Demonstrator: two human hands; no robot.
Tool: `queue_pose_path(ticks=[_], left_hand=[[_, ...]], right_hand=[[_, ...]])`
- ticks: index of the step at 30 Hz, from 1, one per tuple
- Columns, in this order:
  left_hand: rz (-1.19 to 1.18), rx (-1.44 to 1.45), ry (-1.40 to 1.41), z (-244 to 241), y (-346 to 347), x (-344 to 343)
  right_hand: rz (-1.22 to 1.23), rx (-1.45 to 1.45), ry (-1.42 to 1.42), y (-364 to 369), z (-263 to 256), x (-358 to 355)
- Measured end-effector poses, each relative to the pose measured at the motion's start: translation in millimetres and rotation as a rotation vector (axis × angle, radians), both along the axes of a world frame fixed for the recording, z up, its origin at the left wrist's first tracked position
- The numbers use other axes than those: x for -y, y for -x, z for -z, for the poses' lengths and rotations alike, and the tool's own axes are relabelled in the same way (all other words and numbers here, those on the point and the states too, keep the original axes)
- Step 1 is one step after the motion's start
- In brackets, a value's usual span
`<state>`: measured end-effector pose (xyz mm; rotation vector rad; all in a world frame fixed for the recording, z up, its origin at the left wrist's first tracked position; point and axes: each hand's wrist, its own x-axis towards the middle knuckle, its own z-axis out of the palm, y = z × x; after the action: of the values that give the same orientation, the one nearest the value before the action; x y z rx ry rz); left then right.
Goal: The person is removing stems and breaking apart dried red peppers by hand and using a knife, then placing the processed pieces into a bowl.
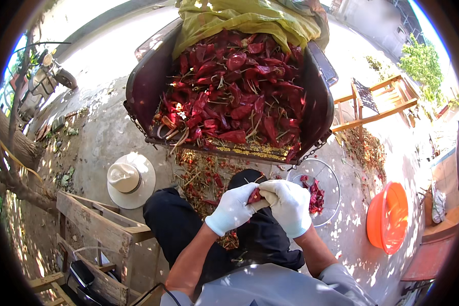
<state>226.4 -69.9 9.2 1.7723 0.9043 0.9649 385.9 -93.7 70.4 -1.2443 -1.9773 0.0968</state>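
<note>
Both my hands wear white knit gloves and meet above my lap. My left hand (233, 208) is closed around a dried red chili pepper (254, 196). The fingertips of my right hand (287, 204) pinch at the pepper's upper end, where a thin stem sticks up. Beyond my knees, an open dark metal cart bed (153, 114) holds a large heap of dried red chili peppers (237, 88), partly covered by a yellow-green woven sheet (244, 21). Behind my right hand, a round wire-rimmed container (339, 191) holds some red peppers (315, 195).
Stems and pepper scraps (199, 172) litter the ground below the cart. A pale brimmed hat (124, 178) lies on the left, above a wooden bench frame (95, 225). An orange plastic basin (378, 218) and a wooden chair frame (390, 109) are on the right. Chains hang at the cart's corners.
</note>
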Motion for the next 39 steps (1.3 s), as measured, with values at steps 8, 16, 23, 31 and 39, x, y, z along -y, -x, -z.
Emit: queue_pose_path(ticks=[8, 16, 23, 31, 39], left_hand=[[-0.068, 0.019, -0.211, -4.0, 3.0, 3.1], [-0.113, 0.251, -0.021, 1.7, -5.5, 8.1], [-0.067, 0.572, 0.514, -6.5, -10.4, 9.7], [-0.059, 0.444, 0.365, -3.3, -9.8, 9.6], [-0.284, -0.084, -0.388, -14.7, -9.8, 12.9]], right_hand=[[-0.021, -0.571, 0.462, -3.5, 11.8, -1.7], [-0.123, -1.544, 0.912, 2.2, 33.8, -8.7], [0.055, -1.410, 0.669, 10.1, 28.2, -12.8], [0.093, -1.175, 0.677, -0.8, 19.2, -7.3], [0.155, -0.324, 0.128, 3.4, 8.4, 9.5]])
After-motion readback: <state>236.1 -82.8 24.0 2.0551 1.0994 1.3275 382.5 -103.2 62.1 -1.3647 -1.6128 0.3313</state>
